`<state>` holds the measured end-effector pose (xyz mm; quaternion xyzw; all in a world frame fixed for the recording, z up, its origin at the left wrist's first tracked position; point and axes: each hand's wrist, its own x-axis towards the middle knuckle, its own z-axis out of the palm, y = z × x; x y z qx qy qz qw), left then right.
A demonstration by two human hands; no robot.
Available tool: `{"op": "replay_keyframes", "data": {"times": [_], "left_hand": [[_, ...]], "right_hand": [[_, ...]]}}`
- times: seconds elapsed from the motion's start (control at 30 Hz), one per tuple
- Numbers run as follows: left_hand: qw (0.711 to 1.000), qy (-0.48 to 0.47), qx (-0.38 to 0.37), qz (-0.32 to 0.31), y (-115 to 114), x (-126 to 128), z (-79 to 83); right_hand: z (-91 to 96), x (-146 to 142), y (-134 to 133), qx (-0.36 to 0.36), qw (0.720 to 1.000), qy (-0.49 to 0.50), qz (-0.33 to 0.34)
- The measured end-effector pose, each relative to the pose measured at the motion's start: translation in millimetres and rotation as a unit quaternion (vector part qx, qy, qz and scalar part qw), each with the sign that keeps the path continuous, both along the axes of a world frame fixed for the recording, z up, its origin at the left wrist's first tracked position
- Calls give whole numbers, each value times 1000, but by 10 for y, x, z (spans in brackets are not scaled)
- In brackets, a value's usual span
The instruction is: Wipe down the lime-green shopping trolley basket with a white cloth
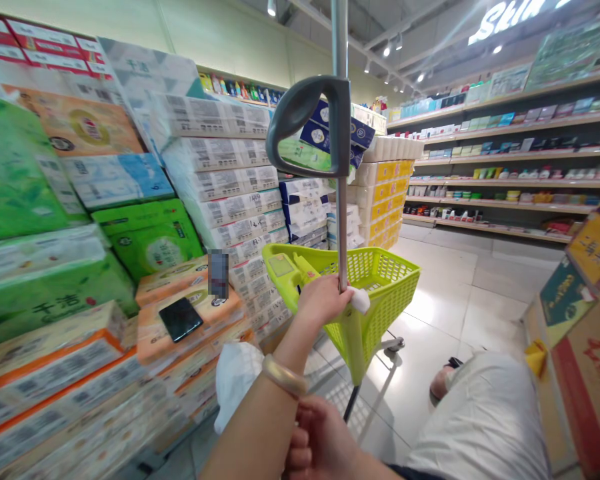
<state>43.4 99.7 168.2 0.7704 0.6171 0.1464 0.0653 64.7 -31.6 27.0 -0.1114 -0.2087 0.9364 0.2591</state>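
My left hand, with a gold bangle on its wrist, is closed on a small white cloth and presses it against the metal pole of a lime-green basket cart. The pole rises to a grey loop handle. My right hand sits low in the frame, fingers curled into a fist beside my left forearm. Whatever it may hold is hidden.
Stacked tissue and paper packs fill the left side, with a black phone lying on an orange pack. A white bag hangs below my arm. Cardboard boxes stand at the right, and shelves line the far aisle.
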Motion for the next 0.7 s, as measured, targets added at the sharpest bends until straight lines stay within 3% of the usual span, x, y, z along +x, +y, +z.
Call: {"op": "replay_keyframes", "data": {"times": [0.07, 0.1, 0.13, 0.17, 0.2, 0.27, 0.37, 0.43, 0.47, 0.53, 0.7], "left_hand": [[1000, 6, 4, -1, -6, -23, -10], [1000, 8, 5, -2, -9, -37, -14], [1000, 9, 7, -4, -13, -50, -18], [1000, 9, 8, -7, -18, -62, -20], [1000, 9, 11, -11, -24, -72, -21], [1000, 9, 18, -20, -37, -88, -17], [999, 12, 19, -31, -56, -98, -2], [999, 16, 15, -33, -65, -101, 8], [999, 19, 13, -34, -68, -103, 13], [999, 26, 7, -31, -70, -111, 20], [999, 31, -13, -25, -54, -155, 23]], "right_hand": [[177, 183, 173, -4, 989, -4, -145], [262, 285, 210, 20, 969, -21, -244], [339, 388, 224, 82, 938, -58, -333], [409, 490, 228, 165, 888, -105, -416], [469, 588, 231, 253, 820, -159, -487], [569, 758, 264, 409, 656, -264, -577], [708, 934, 390, 542, 408, -384, -626], [808, 994, 490, 572, 301, -434, -627], [858, 1010, 534, 578, 270, -452, -624], [949, 1017, 604, 580, 236, -480, -614], [1087, 976, 698, 584, 211, -499, -604]]}}
